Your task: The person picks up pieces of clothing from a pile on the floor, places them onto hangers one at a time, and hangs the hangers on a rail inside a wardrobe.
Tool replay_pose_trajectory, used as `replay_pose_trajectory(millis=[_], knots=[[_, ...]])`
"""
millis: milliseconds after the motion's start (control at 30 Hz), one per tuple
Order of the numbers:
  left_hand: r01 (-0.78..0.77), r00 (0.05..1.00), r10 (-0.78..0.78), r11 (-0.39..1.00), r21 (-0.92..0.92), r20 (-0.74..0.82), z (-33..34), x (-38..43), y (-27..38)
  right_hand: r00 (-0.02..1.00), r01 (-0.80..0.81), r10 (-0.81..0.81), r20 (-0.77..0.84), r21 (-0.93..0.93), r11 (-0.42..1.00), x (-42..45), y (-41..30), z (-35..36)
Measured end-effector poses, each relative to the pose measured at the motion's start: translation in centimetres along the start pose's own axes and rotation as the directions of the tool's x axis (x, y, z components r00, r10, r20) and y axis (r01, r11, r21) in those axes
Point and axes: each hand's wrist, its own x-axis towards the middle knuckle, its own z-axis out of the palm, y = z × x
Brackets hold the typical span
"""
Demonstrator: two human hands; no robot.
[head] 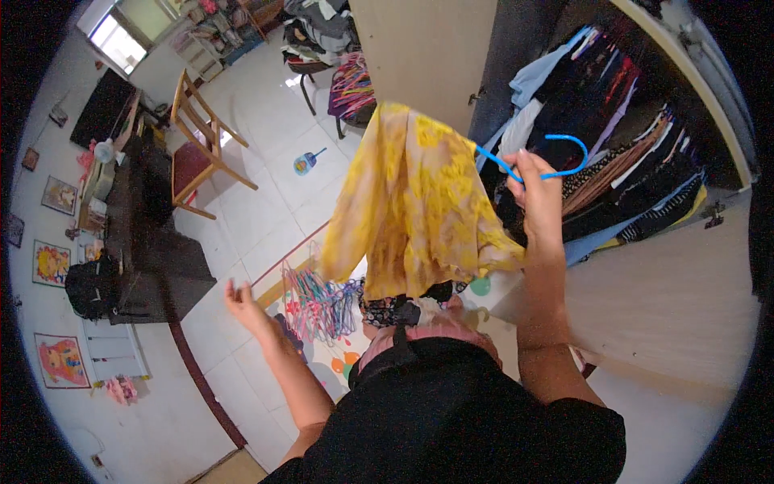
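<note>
My right hand [536,181] grips a blue clothes hanger [568,175] just below its hook. From the hanger hangs a yellow patterned garment [417,199] of thin cloth, spread out in front of me. My left hand [243,302] is held out to the left, away from the garment, with its fingers apart and nothing in it. Beneath the garment, a heap of colourful hangers [317,305] lies on the floor near my legs. Dark patterned cloth [384,311] is partly visible below the garment's hem.
An open wardrobe [665,72] packed with hanging clothes [629,163] stands at the right, its doors swung out. Behind the garment are chairs with piled clothes [320,30] and more hangers [354,85]. A wooden chair [205,151], a dark desk [157,266] and a backpack [92,287] are at the left.
</note>
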Motion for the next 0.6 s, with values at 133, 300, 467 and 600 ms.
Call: replay_pose_trajectory(millis=[133, 300, 467, 600], knots=[[0.026, 0.805, -0.053, 0.998, 0.054, 0.591, 7.6, -8.9, 1.8, 0.967, -0.158, 0.059, 0.247, 0.405, 0.900, 0.6, 0.2, 1.2], [-0.582, 0.133, 0.262, 0.802, -0.138, 0.956, 13.5, -20.6, 7.4, 0.972, -0.165, 0.023, 0.232, 0.615, 0.771, 2.7, -0.5, 1.4], [-0.612, 0.229, 0.333, 0.780, -0.130, 0.915, 16.5, -24.1, 6.5, 0.998, -0.053, 0.027, 0.049, 0.673, 0.738, 4.6, -1.6, -0.2], [-0.746, 0.298, 0.540, 0.646, -0.161, 0.787, 18.6, -23.2, 6.4, 0.996, 0.061, -0.005, -0.087, 0.660, 0.749, 5.8, -0.8, -0.8]])
